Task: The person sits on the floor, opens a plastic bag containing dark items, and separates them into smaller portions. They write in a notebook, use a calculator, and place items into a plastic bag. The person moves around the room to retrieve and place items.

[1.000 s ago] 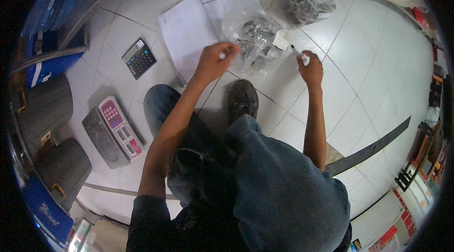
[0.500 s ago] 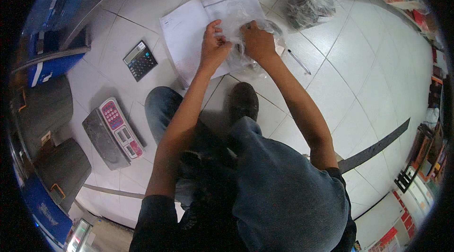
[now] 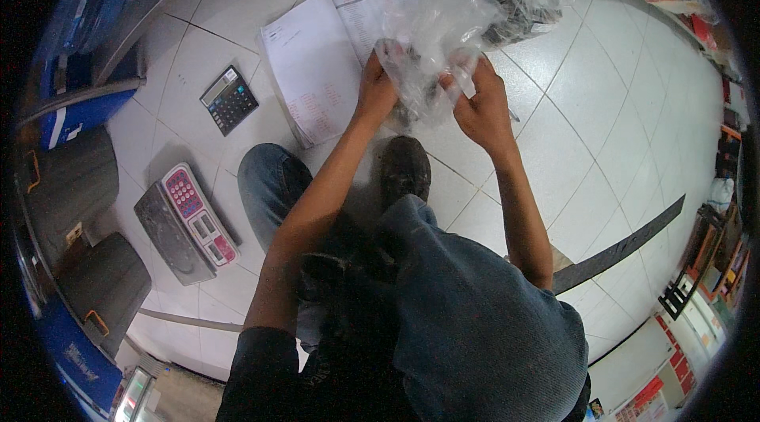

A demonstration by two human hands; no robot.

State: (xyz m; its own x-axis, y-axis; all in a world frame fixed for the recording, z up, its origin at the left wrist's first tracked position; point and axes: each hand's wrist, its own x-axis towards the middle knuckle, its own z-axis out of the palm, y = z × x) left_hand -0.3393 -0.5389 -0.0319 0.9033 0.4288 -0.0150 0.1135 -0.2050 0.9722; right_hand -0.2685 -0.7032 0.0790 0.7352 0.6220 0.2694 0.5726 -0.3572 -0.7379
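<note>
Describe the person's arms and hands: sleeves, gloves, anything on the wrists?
Left hand and right hand: ungloved, no watch or bracelet visible. Fingers partly hidden, so can't rule out rings. Both forearms bare, no cables. Left sleeve: short, black, loose. Right sleeve mostly hidden by the denim-covered knee.

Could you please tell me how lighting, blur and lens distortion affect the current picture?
Head view: a pale sheen on the floor tiles; a soft shadow beside the weighing scale. Head view: the clear plastic bag overlapping the open book looks hazy, its contents indistinct. Head view: black corners, edges bending near the rim.
</note>
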